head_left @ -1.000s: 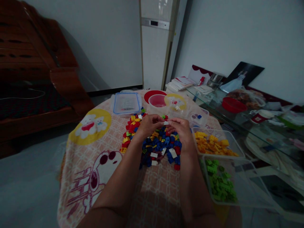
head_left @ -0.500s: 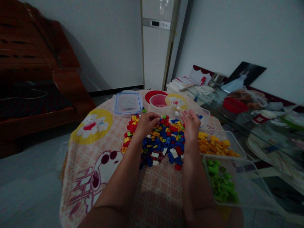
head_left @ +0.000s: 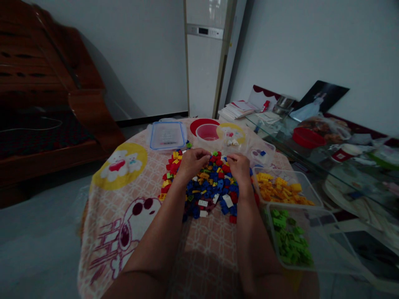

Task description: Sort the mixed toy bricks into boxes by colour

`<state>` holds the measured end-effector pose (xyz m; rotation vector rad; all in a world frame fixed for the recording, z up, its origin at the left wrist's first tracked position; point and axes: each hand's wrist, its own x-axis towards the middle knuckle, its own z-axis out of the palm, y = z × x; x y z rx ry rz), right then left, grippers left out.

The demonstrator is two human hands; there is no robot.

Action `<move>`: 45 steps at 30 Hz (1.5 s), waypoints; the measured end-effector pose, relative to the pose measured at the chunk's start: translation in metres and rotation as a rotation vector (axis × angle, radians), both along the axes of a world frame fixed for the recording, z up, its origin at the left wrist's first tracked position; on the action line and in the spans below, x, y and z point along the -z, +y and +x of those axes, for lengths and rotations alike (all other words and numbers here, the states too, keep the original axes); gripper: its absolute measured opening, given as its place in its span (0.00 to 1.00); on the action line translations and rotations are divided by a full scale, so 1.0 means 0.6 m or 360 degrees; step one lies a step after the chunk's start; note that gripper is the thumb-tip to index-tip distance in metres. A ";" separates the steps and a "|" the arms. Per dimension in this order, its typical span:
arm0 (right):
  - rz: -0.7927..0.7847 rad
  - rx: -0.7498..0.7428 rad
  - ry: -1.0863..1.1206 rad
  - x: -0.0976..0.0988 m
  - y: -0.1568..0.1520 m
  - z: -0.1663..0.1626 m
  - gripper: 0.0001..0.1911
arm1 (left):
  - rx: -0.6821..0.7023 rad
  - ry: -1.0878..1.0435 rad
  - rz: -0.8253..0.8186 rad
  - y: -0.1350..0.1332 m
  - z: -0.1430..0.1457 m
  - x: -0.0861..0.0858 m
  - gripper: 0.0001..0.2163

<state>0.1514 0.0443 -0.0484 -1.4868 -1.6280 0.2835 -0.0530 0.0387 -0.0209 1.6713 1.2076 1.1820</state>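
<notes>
Bricks (head_left: 215, 185), multicoloured; hands (head_left: 190, 164) (head_left: 240, 168) above

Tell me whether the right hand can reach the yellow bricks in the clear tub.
Probably yes: the right hand is near the clear tub, which looks open on top, with nothing covering the yellow bricks.

The left hand (head_left: 190, 163) partly hides the brick pile (head_left: 215, 186).

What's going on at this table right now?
A person's left hand and right hand are over a mixed pile of toy bricks, apart and curled. It's too dim to tell whether either holds one. To the right, a clear box holds yellow bricks and a nearer clear box holds green bricks. White pieces show beyond the pile.
</notes>
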 end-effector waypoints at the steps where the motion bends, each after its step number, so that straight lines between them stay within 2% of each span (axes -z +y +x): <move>1: -0.0011 -0.0006 -0.0094 0.001 0.001 -0.004 0.09 | -0.0001 0.0003 0.0004 -0.001 0.000 -0.002 0.09; 7: -0.0136 0.0017 -0.0465 0.017 0.010 -0.020 0.11 | -0.0005 0.0000 0.0006 0.000 -0.003 -0.002 0.10; 13: -0.0159 0.0087 -0.0416 0.023 0.011 -0.019 0.08 | -0.0004 -0.0001 -0.0002 0.003 -0.003 -0.001 0.10; 17: -0.0119 0.0068 -0.0117 0.017 0.008 -0.018 0.06 | -0.0022 0.0031 0.0032 0.005 -0.005 0.002 0.11; 22: -0.0057 0.0101 0.0305 -0.008 -0.001 -0.014 0.07 | -0.0037 0.0031 0.0032 0.006 -0.007 0.005 0.11; 25: -0.0037 0.0153 0.0437 -0.018 -0.006 -0.006 0.08 | -0.0026 0.0029 0.0022 0.002 -0.006 0.001 0.11; 30: -0.0048 0.0240 0.0668 -0.006 0.002 0.010 0.10 | 0.0002 0.0046 0.0003 0.000 -0.004 -0.001 0.10; 34: -0.0057 0.0267 0.1190 0.005 0.016 0.012 0.09 | 0.0004 0.0058 0.0006 0.001 -0.001 0.004 0.10; 37: 0.0070 0.0212 0.1533 0.001 0.023 0.008 0.11 | 0.0024 0.0086 0.0015 0.003 0.000 0.005 0.10; 41: 0.0161 0.0144 0.1680 -0.007 0.023 0.007 0.16 | 0.0025 0.0132 0.0034 0.002 0.002 0.004 0.10; 45: 0.0126 0.0157 0.1636 -0.011 0.017 0.012 0.14 | 0.0050 0.0179 0.0040 0.000 0.006 0.001 0.10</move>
